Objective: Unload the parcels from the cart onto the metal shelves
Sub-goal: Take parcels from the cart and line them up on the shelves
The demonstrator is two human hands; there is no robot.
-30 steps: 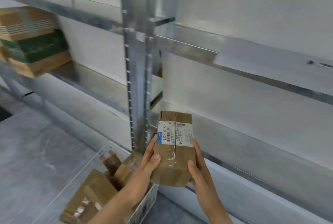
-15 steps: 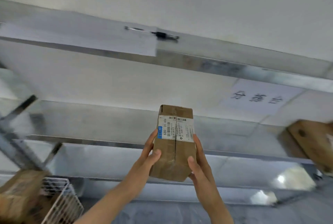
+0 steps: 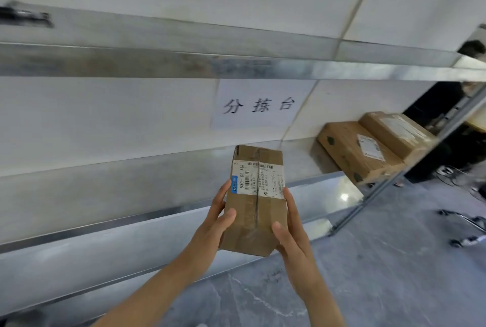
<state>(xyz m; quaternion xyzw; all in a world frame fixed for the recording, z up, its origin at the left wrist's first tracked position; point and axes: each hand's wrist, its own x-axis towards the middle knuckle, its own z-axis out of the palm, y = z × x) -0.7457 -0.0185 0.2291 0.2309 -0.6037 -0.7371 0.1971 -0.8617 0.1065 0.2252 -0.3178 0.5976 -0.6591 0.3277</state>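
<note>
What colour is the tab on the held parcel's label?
The tab is blue; the head view shows it best.

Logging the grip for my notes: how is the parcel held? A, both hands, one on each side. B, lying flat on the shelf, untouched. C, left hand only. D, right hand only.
A: the left hand and the right hand grip opposite sides of the parcel, thumbs on its front, in front of the shelf.

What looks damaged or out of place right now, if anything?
The parcel, held between left hand and right hand, looks dented at its near lower edge, with wrinkled tape there. The two boxes on the shelf sit flat. Nothing else stands out.
</note>
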